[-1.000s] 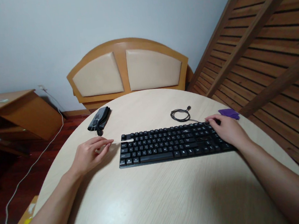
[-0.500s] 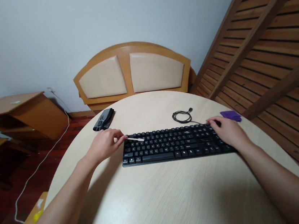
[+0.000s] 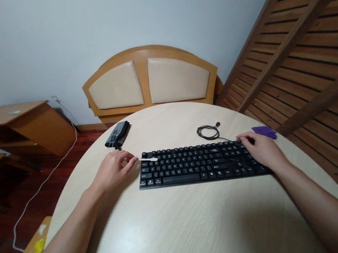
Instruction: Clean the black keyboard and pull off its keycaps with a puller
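A black keyboard [image 3: 189, 165] lies flat on the round, pale wooden table [image 3: 181, 223]. My left hand [image 3: 116, 165] is closed at its left end, pinching a slim white toothbrush [image 3: 151, 159]. The toothbrush's head rests over the keys near the upper left corner; the far end of its handle is hidden in my fingers. At the keyboard's right end, my right hand [image 3: 259, 148] grips the back edge, thumb and fingers bent around it. My palm covers part of the number keys.
Behind the keyboard lies its coiled black cable [image 3: 208, 132]. A purple cloth [image 3: 264, 132] is beyond my right hand, and a folded dark grey pouch [image 3: 117, 135] beyond my left. A padded headboard [image 3: 147, 53] stands past the table; slatted wooden panels [image 3: 306, 44] rise at right.
My left hand has drawn the toothbrush a little to the left across the upper left keys. My right hand keeps its hold on the keyboard. The whole view has shifted slightly.
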A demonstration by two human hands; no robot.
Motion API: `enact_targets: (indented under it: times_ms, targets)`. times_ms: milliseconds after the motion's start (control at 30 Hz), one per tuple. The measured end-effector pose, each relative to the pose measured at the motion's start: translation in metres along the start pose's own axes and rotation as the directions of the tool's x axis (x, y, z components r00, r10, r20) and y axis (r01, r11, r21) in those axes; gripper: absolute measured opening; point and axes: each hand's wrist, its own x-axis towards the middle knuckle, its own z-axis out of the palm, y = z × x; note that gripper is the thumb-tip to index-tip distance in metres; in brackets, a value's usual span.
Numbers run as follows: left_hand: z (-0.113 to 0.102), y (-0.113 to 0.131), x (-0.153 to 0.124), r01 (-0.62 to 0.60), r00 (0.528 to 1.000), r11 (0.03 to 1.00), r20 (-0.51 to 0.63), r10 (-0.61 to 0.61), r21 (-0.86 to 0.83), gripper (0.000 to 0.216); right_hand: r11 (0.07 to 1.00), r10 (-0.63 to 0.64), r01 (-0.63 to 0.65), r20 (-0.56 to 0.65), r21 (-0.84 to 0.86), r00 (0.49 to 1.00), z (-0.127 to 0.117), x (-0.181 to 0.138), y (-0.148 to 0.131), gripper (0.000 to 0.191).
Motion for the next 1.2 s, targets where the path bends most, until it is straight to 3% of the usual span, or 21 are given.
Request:
enact_targets:
  times_ms: [633, 1000, 1200]
  targets:
    - [0.002, -0.009, 0.003, -0.034, 0.999, 0.998, 0.029, 0.033, 0.048, 0.040, 1.000, 0.025, -0.025, 0.018, 0.007, 1.000, -0.005, -0.001, -0.006, 0.032]
    - [-0.003, -0.010, 0.003, 0.011, 0.999, 0.999, -0.051, -0.009, 0.043, 0.045, 0.998, 0.050, -0.051, 0.072, 0.019, 0.996, -0.008, -0.001, -0.009, 0.035]
    - [-0.003, -0.008, 0.002, 0.013, 1.000, 0.999, -0.029, -0.012, 0.039, 0.045, 0.998, 0.059, -0.060, 0.079, 0.006, 0.995, -0.010, -0.001, -0.013, 0.035]
